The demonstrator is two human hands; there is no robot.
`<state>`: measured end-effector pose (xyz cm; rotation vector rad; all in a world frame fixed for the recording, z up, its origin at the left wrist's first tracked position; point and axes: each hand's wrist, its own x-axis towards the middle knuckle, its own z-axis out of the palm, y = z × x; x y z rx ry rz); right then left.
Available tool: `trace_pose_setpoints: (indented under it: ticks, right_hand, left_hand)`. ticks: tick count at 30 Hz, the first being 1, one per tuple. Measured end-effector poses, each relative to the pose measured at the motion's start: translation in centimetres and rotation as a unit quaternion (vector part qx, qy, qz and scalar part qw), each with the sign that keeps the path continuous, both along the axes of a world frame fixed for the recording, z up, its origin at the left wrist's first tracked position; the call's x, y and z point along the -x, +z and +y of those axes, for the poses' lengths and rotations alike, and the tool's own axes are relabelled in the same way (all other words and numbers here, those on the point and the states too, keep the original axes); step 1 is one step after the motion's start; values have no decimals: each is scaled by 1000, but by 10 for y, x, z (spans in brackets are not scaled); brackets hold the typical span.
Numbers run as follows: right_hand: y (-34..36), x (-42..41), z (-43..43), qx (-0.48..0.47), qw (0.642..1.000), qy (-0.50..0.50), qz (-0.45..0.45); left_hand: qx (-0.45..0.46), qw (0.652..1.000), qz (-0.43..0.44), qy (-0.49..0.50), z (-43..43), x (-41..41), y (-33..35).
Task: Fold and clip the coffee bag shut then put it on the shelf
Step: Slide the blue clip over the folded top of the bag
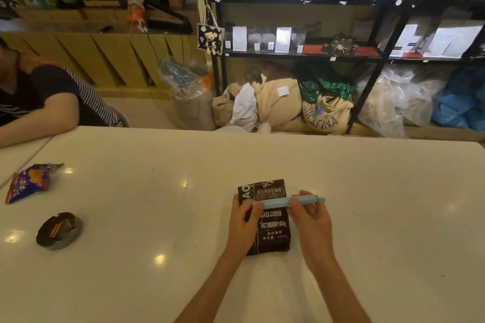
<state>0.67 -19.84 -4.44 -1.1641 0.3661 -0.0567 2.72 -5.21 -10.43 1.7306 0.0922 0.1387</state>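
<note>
White table (367,217), coffee bag (273,228), stocked shelf (301,54) behind

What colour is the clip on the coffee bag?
The clip is light blue, seen in the head view, lying across the dark brown coffee bag.

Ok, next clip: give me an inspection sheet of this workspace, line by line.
Surface: white glossy table, lamp glare.
Job's things: dark coffee bag lying flat; pale blue clip across its folded top.
Clutter: snack packet, round dark ashtray, both far left.
Grips: left hand holds the bag and clip end; right hand pinches the clip.
Cables: nothing seen on the table.
Surroundings: black shelf with bags, sacks below, seated person at left.
</note>
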Motion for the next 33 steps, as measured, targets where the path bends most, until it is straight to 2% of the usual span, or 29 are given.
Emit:
trace_pose_setpoints:
  ticks: [1,3,5,7,9,12,13,14,15,21,28,33]
  right_hand:
    - [-2,3,12,-26,999,-25,3]
    - [-3,4,31,-6,999,-43,-12]
    - [5,2,30,87,994,-19,-57]
    - [14,-5,11,219,968,7,-122]
    - [17,-13,-17,393,897,42,-199]
    - [5,-22,-45,629,715,115,-283]
    - [-2,-23,-45,677,657,130,-303]
    - [-9,-23,-43,708,616,137,-317]
    - [-14,-23,-39,723,595,146,-319]
    - [-22,-26,-22,716,593,164,-329]
    - [-34,-21,-21,693,624,125,-340]
    - [-20,-16,-25,644,689,174,-284]
  left_hand:
    - [-16,1000,-17,-1,-3,2,-1]
    - [-26,999,-31,-5,-1,4,-7]
    - [-29,999,-20,-26,4,5,-12]
    - [-28,999,4,-46,8,4,-13]
    - [-1,998,24,-54,11,4,-8]
    - [21,998,25,-60,10,3,3]
    - [20,997,24,-64,9,3,5]
    - [20,997,21,-69,8,2,5]
    - [19,997,20,-76,7,1,6]
    - [26,996,34,-79,0,2,9]
    - [24,998,11,-56,4,2,9]
    - [16,999,2,-48,0,-1,7]
